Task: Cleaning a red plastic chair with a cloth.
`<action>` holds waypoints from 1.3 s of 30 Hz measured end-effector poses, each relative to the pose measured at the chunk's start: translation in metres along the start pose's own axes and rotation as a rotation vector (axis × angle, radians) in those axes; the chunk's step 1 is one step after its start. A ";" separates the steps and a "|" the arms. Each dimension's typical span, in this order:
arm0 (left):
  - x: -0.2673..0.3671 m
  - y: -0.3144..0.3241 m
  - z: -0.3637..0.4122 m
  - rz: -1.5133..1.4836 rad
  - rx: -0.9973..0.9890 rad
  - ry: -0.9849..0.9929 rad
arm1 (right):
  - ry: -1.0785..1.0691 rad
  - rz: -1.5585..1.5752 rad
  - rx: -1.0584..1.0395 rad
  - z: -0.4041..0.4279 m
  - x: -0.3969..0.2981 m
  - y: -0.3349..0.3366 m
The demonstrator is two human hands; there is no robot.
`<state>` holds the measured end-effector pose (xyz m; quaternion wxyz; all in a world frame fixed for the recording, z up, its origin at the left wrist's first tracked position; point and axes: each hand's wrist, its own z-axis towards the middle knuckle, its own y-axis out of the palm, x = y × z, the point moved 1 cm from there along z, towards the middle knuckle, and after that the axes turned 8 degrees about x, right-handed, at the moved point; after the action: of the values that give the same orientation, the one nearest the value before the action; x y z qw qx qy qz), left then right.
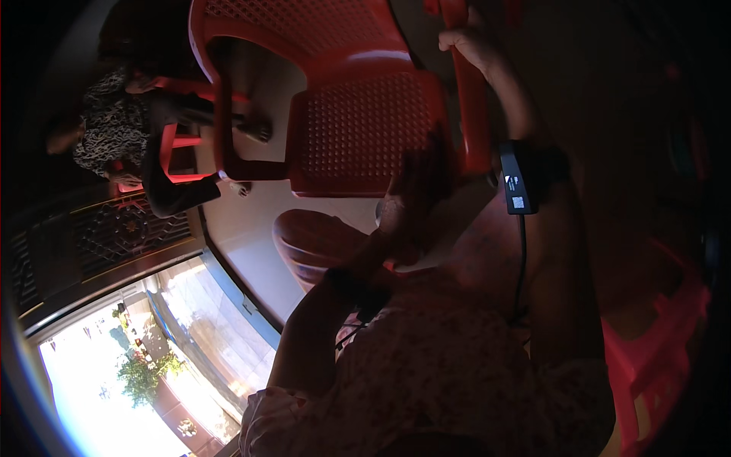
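Observation:
In front of me stands a red plastic armchair point(365, 125) with a perforated seat and back. My right hand point(468, 43) is at the top right, its fingers curled around the chair's armrest point(471, 103). Over the near right corner of the seat is my left hand point(414, 177), dark in shadow; whether it touches the seat I cannot tell. Both wrists wear dark bands, and a black device point(518, 180) with a cable is strapped to the right forearm.
On the left another person in a patterned top point(114, 125) sits on a red plastic chair point(171, 148). Below them are a dark door panel with metalwork point(131, 228) and a bright doorway with plants point(140, 374) outside. A pinkish-red plastic chair point(634, 354) stands at the lower right.

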<state>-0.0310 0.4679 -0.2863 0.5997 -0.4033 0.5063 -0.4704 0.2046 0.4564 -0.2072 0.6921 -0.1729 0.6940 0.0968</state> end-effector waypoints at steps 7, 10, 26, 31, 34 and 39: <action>-0.017 0.048 0.068 0.309 0.172 -0.062 | -0.025 0.019 -0.004 0.000 0.005 -0.004; -0.059 0.111 0.079 -0.094 0.332 -0.194 | 0.003 0.024 -0.034 -0.009 -0.012 -0.001; -0.067 0.083 0.081 0.057 0.277 0.005 | -0.051 0.064 -0.141 0.029 0.044 0.009; -0.033 0.045 0.024 0.010 0.092 0.047 | -0.010 0.207 -0.084 0.004 0.020 0.010; -0.022 0.029 0.016 0.275 -0.007 0.122 | -0.008 0.171 -0.064 0.003 0.022 0.003; -0.027 0.030 0.012 0.213 -0.025 0.015 | -0.006 0.282 -0.094 -0.003 0.007 0.013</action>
<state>-0.0158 0.5010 -0.3070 0.6373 -0.3511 0.5569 -0.4005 0.1969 0.4666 -0.2160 0.6648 -0.1055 0.7042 0.2261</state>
